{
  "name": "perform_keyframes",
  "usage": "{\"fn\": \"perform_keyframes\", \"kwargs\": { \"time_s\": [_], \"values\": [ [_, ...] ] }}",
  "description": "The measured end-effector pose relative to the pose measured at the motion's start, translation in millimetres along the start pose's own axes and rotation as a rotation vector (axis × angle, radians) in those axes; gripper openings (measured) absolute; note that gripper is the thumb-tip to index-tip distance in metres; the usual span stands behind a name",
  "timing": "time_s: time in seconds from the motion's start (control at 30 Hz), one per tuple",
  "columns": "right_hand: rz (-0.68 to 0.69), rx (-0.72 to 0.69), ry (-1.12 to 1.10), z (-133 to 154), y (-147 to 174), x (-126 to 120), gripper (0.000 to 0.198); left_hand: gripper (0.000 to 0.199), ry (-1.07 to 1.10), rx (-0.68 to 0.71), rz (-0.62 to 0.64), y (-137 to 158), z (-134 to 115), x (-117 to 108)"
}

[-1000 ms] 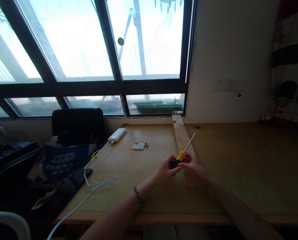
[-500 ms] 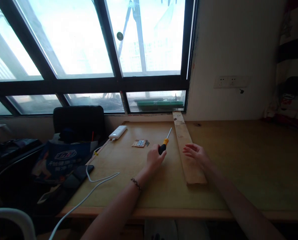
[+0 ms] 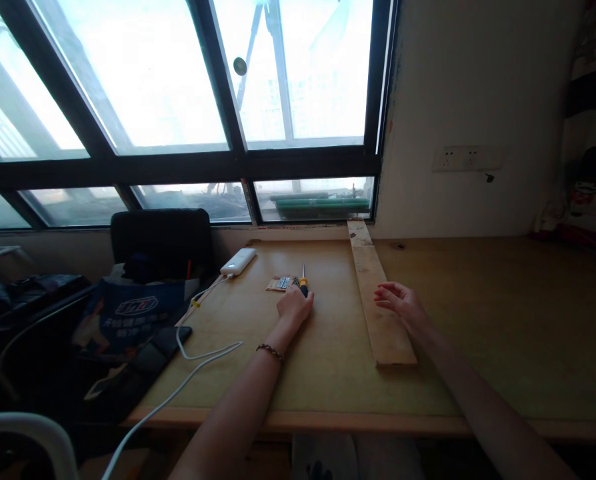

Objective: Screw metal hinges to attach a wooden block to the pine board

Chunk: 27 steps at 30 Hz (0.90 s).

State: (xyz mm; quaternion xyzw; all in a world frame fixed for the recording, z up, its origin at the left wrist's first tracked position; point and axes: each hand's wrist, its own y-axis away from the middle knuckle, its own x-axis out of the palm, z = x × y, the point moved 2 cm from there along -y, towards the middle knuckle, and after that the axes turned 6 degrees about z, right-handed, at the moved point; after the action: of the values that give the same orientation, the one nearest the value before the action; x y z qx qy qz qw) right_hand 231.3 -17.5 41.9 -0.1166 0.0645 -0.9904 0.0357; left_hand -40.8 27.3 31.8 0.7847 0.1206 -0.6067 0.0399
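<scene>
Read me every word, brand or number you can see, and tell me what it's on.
Nothing can be quoted with certainty.
Blue bag: an outlined logo, too blurred to read.
Same bag, under the logo: Chinese characters, also too blurred.
Screwdriver in the left hand: no lettering visible.
White device: no legible text.

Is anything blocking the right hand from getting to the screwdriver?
Nothing visible stands between the right hand and the screwdriver. The wooden board lies beneath that hand, not across the way. The left hand wraps around part of the screwdriver.
</scene>
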Motion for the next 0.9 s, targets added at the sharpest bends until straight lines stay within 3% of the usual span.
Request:
{"fn": "perform_keyframes", "kwargs": {
  "time_s": [0.5,0.9],
  "values": [
    [-0.060,-0.023,0.004,-1,-5,-8,0.033,0.043,-0.069,0.077,-0.052,1,-1,6],
    [-0.117,-0.043,0.032,-4,-8,-14,0.033,0.046,-0.069,0.060,-0.040,3,-2,5]
  ]
}}
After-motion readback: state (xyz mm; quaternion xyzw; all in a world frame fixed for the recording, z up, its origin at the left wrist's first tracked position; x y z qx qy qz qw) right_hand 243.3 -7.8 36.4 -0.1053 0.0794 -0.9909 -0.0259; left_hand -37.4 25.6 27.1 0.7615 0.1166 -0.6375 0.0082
